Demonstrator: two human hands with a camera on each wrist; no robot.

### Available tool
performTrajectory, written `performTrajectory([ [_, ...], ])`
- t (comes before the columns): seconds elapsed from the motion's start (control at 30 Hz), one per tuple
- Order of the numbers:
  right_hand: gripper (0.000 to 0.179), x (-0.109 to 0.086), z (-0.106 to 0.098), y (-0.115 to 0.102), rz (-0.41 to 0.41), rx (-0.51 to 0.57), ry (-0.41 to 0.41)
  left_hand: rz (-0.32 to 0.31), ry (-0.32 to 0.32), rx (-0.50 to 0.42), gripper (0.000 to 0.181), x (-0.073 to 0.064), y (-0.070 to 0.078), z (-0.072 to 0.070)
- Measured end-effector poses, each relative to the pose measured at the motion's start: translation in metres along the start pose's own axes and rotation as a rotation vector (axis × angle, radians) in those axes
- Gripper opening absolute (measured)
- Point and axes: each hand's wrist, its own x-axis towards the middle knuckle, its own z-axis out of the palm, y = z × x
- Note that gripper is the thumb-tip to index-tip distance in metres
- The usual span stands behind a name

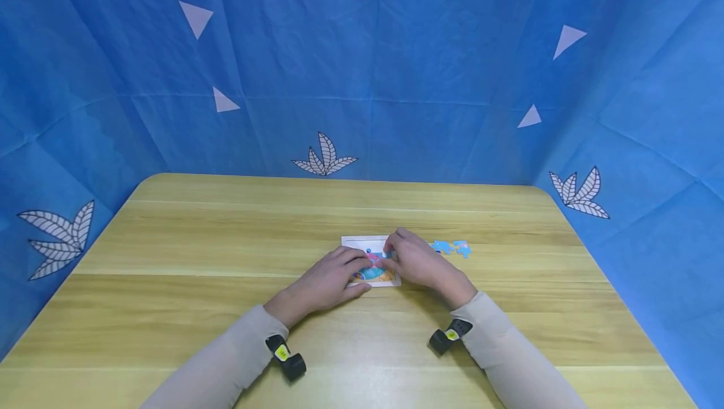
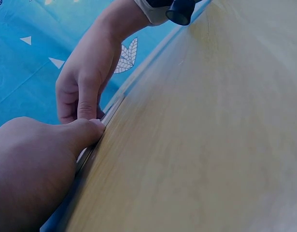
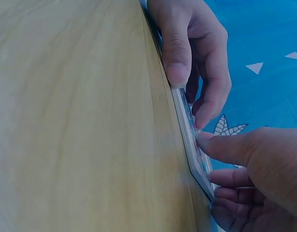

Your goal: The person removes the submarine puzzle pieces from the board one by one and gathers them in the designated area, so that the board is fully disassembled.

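Observation:
A small jigsaw puzzle board [image 1: 370, 274] with a white border and a colourful picture lies flat on the table, partly covered by both hands. My left hand [image 1: 334, 276] grips its near left side, the thumb [image 3: 177, 72] against the near edge and the fingers bent over the picture. Over the right part is my right hand [image 1: 415, 259], its index finger bent down near the upper right border and its thumb [image 3: 213, 145] touching the picture. I cannot tell whether a piece is between them. The right hand's other fingers curl beside the board's right end.
Several loose blue puzzle pieces [image 1: 444, 247] lie just right of the board, beyond the right hand. The wooden table [image 1: 226, 233] has a blue patterned cloth [image 1: 430, 139] hanging behind it and at both sides. Each wrist wears a black strap with a camera.

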Motion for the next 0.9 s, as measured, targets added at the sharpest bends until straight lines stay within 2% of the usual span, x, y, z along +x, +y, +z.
performTrajectory([
  [0.27, 0.027, -0.0005, -0.0005, 0.0003, -0.016, 0.008, -0.023, 0.004, 0.014, -0.012, 0.049, -0.0004, -0.0002, 0.0007],
  [0.9, 0.030, -0.0007, -0.0003, 0.0030, -0.031, 0.029, -0.028, -0.018, 0.000, -0.025, 0.051, 0.0001, 0.0014, -0.0011],
])
